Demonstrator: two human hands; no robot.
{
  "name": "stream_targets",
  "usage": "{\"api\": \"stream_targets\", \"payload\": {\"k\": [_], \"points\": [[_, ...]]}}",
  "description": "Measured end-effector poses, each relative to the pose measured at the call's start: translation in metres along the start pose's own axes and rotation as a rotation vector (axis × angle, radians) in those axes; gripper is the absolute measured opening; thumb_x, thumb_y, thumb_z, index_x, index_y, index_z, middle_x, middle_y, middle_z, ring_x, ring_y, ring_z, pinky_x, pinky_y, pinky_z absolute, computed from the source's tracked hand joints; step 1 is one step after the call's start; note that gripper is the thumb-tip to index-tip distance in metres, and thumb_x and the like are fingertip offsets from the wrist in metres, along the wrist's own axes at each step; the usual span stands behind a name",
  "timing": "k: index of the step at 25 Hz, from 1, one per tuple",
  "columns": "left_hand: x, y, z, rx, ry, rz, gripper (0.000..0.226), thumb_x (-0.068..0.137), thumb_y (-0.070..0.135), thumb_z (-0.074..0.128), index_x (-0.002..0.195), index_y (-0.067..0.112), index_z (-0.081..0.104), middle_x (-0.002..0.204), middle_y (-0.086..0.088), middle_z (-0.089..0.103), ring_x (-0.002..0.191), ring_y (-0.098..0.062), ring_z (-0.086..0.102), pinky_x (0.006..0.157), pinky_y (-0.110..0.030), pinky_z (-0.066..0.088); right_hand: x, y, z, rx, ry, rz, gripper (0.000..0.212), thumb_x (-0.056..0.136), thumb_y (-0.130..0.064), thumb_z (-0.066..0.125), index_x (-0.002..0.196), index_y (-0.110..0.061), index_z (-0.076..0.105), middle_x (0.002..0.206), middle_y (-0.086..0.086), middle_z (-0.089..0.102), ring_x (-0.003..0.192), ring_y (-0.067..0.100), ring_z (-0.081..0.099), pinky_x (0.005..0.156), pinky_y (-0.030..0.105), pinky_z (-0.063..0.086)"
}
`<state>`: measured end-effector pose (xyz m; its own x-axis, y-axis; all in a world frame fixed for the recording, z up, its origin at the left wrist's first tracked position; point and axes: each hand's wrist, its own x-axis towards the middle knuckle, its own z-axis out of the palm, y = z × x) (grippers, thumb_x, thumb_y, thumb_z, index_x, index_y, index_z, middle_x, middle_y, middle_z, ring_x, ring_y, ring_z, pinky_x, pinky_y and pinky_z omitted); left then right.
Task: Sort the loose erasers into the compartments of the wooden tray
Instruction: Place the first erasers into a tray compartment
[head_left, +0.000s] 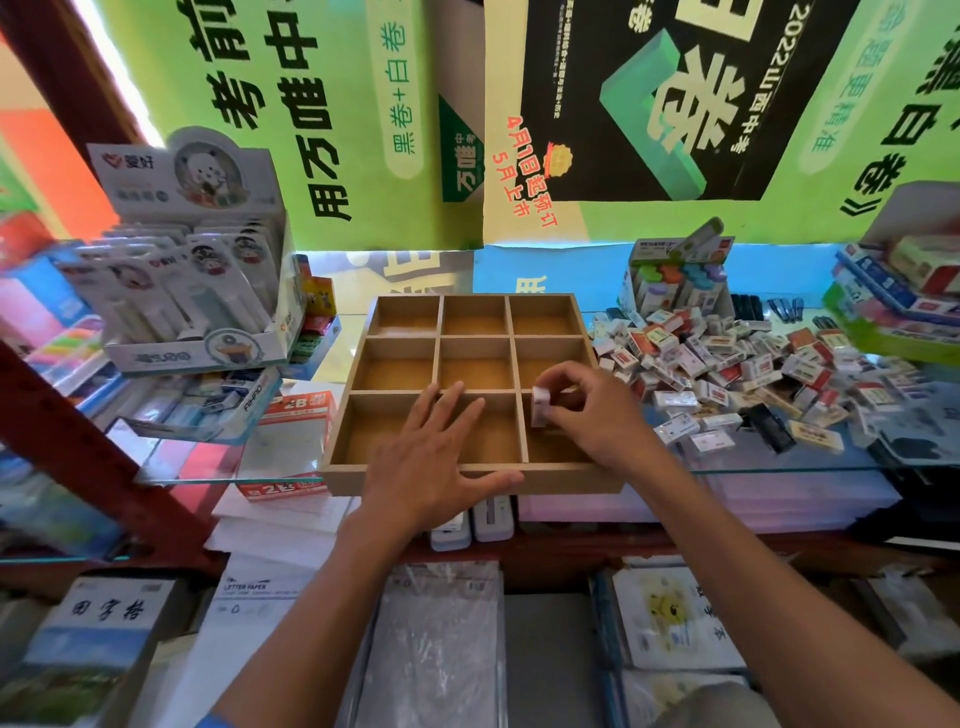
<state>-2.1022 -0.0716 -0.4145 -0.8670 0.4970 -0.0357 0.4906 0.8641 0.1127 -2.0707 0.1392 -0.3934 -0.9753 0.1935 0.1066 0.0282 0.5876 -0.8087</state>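
Two bare forearms rise from the bottom edge of the frame, both uncovered from wrist to elbow. The left hand (434, 462) and the right hand (597, 410) carry no rings, no watch and no bracelet, and the nails are short and unpainted (as far as the blur allows). At the lower left of the frame, where the left arm meets the edge, a small strip of blue sleeve (210, 721) shows. At the lower right corner a patch of grey cloth (727, 709) sits beneath the right arm.
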Motion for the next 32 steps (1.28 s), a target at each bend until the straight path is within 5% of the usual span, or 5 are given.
{"api": "stream_targets", "payload": {"k": [11,15,21,26,32], "points": [[0.000,0.001,0.001,-0.004,0.007,-0.001,0.108,0.064,0.097,0.020,0.155,0.041,0.008,0.164,0.015,-0.009,0.151,-0.014,-0.014,0.111,-0.056,0.034,-0.007,-0.009,0.011,-0.327,0.041,-0.074,0.046,0.091,-0.010,0.066,0.132,-0.024,0.048,0.103,0.001,0.068,0.092,0.015,0.066,0.081,0.029,0.057],[0.001,-0.001,0.002,0.019,0.020,0.010,0.114,0.058,0.101,0.011,0.155,0.040,0.008,0.164,0.014,-0.008,0.151,-0.014,-0.013,0.110,-0.055,0.036,-0.008,0.012,-0.025,-0.253,0.459,-0.051,0.021,0.094,-0.012,0.057,0.114,-0.019,0.058,0.094,-0.003,0.064,0.080,0.013,0.060,0.067,0.028,0.050],[0.001,-0.001,0.002,0.029,0.026,-0.003,0.120,0.052,0.103,0.002,0.155,0.041,0.009,0.165,0.014,-0.008,0.151,-0.014,-0.012,0.108,-0.055,0.038,0.009,0.049,-0.036,-0.499,0.200,0.015,0.017,0.087,-0.008,0.064,0.102,-0.013,0.063,0.128,0.007,0.052,0.095,0.025,0.061,0.080,0.039,0.053],[-0.002,0.000,-0.002,0.012,0.013,0.004,0.115,0.057,0.099,0.013,0.155,0.040,0.010,0.165,0.014,-0.007,0.151,-0.014,-0.012,0.109,-0.055,0.038,0.014,0.047,-0.036,-0.418,0.251,0.047,0.016,0.087,-0.004,0.065,0.090,-0.018,0.058,0.095,0.002,0.060,0.086,0.021,0.059,0.073,0.036,0.051],[-0.001,0.000,0.000,0.023,0.024,0.007,0.114,0.058,0.099,0.013,0.155,0.040,0.010,0.165,0.014,-0.006,0.152,-0.014,-0.011,0.109,-0.055,0.037,-0.007,0.042,-0.051,0.704,0.329,0.289,0.025,0.090,0.003,0.064,0.111,-0.011,0.067,0.104,0.008,0.068,0.089,0.021,0.070,0.078,0.032,0.061]]}}
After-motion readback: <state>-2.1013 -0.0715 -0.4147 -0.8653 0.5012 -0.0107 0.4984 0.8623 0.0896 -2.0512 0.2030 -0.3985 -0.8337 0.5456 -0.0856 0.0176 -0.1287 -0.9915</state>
